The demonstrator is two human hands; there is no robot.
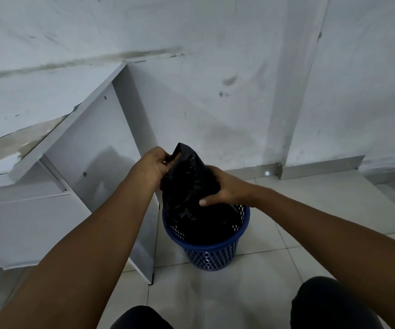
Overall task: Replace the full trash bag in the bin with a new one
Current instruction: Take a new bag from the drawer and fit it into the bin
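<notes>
Both hands grip a black trash bag [187, 184] rising out of the blue perforated bin [207, 248] on the tiled floor [274, 262]. The left hand [152, 166] pinches its top corner between closed fingers; the right hand [225, 188] clamps the bag's side, thumb pressed in front.

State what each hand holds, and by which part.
Both grip the black trash bag: left hand at its upper edge, right hand on its side, above the blue bin.

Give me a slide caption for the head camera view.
Both hands, left hand and right hand, gripping a black trash bag above a blue bin.
</notes>
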